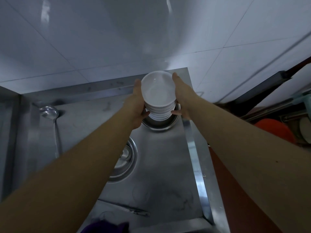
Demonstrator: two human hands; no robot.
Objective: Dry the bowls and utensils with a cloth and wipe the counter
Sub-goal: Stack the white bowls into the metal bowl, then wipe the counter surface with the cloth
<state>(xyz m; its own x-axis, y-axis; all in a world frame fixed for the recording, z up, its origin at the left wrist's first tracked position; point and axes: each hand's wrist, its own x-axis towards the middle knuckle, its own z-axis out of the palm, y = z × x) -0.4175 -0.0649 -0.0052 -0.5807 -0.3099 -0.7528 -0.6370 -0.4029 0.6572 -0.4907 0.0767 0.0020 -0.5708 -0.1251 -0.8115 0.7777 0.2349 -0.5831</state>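
Both arms were stretched out over the steel surface (161, 165), and between the two hands sat a stack of white bowls (159, 98), nested one inside another, the top one open toward the camera and showing a clean, pale inside. The left hand (138, 101) pressed against the left side of the stack, its fingers (137, 84) reaching up along the rim and its thumb tucked under near the bottom. The right hand (182, 96) mirrored it on the other side, fingers closed against the bowls' wall, thumb hooked in low. The stack was held at the far end of the surface, close to the white tiled wall (117, 39), directly above a metal bowl (159, 124) that stood on the steel; whether the stack touched it I could not tell. Nearer the person, a second metal bowl (125, 158) showed partly under the left forearm. A ladle (49, 113) lay off to the left. A purple cloth (107, 227) showed at the bottom edge, well apart from the hands.
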